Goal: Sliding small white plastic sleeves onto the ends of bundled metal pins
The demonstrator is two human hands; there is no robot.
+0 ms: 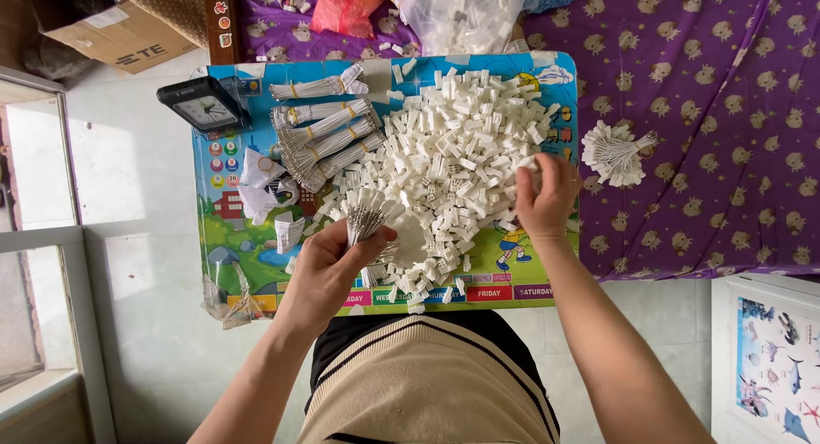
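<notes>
Gripping a fanned bundle of thin silvery wires in the left hand, fingers curling shut around the bundle's lower end, wire tips pointing up and away from the body. Right hand is reaching into the right edge of the big heap of small white plastic connector blocks, fingertips pinching together on one white piece at the heap's rim.

Heap is sitting mid-board on a colourful children's picture board serving as the work surface, in front of the person's lap. Wire bundle is hovering just over the heap's lower-left edge.

Several rubber-banded bundles of white wires are lying on the board's upper left, just beside the heap. A small black desk clock is resting at the board's top-left corner. Crumpled white paper scraps are lying left of the heap. One finished white tufted bundle is lying on the purple patterned cloth, right of the board, well apart from the left hand. A clear bag of white parts is sitting beyond the board's far edge.
</notes>
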